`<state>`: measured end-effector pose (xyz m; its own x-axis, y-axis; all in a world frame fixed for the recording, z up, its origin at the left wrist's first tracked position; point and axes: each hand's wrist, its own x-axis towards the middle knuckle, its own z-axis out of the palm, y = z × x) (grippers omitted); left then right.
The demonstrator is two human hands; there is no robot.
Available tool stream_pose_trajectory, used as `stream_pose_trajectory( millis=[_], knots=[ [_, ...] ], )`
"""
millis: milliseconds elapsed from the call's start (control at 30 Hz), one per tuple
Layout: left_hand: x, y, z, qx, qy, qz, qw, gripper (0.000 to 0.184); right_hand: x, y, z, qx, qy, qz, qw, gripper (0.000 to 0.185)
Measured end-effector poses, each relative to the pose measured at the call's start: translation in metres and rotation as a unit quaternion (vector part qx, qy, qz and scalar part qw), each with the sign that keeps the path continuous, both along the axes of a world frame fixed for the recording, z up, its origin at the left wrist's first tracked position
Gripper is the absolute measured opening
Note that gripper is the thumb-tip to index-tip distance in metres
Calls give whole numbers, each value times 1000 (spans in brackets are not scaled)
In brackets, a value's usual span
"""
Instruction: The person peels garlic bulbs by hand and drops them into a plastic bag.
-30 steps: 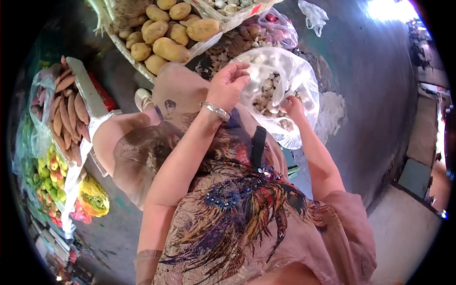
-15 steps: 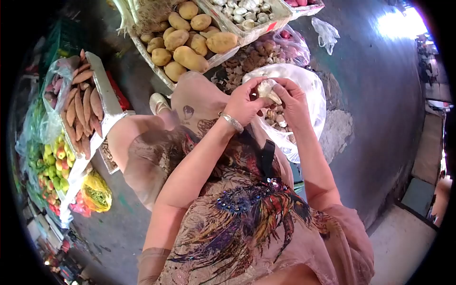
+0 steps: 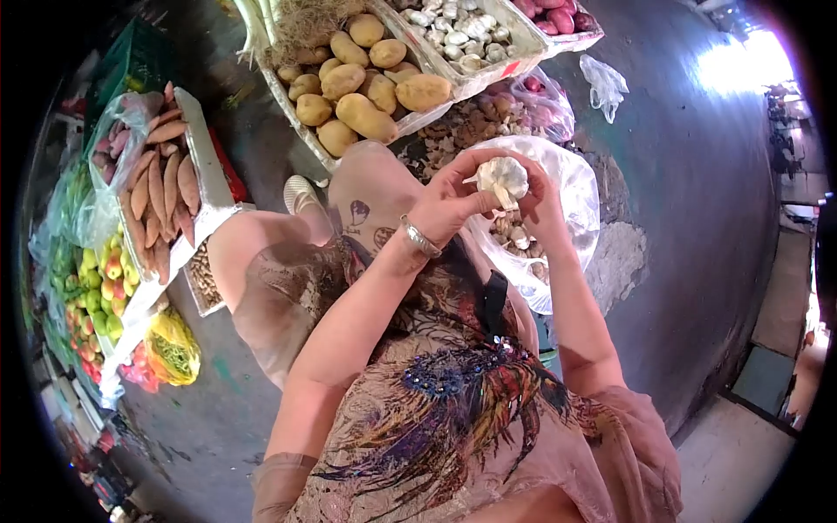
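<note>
A white garlic bulb (image 3: 503, 177) with its stem pointing down is held in front of me, above an open white plastic bag (image 3: 571, 187). My left hand (image 3: 446, 199), with a silver bracelet at the wrist, grips the bulb between thumb and fingers. Curled around the bulb's far right side is my right hand (image 3: 545, 207); its fingertips are partly hidden behind the garlic. Loose garlic bulbs (image 3: 516, 237) lie inside the bag, partly covered by my hands.
Ahead stand boxes of potatoes (image 3: 366, 113), white garlic (image 3: 458, 39) and red-skinned produce (image 3: 558, 16). Sweet potatoes (image 3: 157, 187) fill a box at left, near apples (image 3: 109, 288) and a yellow bag (image 3: 173, 349). A crumpled plastic bag (image 3: 603, 87) lies on the floor.
The garlic bulb has turned, its stem swinging from lower right to straight down. My right fingers have shifted from its front to behind its right side. The view has tilted slightly.
</note>
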<state>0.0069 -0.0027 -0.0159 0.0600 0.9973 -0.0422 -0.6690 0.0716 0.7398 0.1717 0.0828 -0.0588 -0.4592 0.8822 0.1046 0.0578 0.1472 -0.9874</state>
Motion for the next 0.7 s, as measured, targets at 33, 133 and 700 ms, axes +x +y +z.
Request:
stream_pose_trajectory(
  millis=[33,133,700],
  knots=[
    [2,-1,0,1,-1,5,1000,49,2,2,5,-39,-33,-16,999,33],
    [5,3,-7,9,56,30,998,55,-1,9,35,-92,-49,-37,994,29],
    [5,3,-14,-16,92,45,995,41,-13,0,42,-239,107,-21,965,11]
  ],
)
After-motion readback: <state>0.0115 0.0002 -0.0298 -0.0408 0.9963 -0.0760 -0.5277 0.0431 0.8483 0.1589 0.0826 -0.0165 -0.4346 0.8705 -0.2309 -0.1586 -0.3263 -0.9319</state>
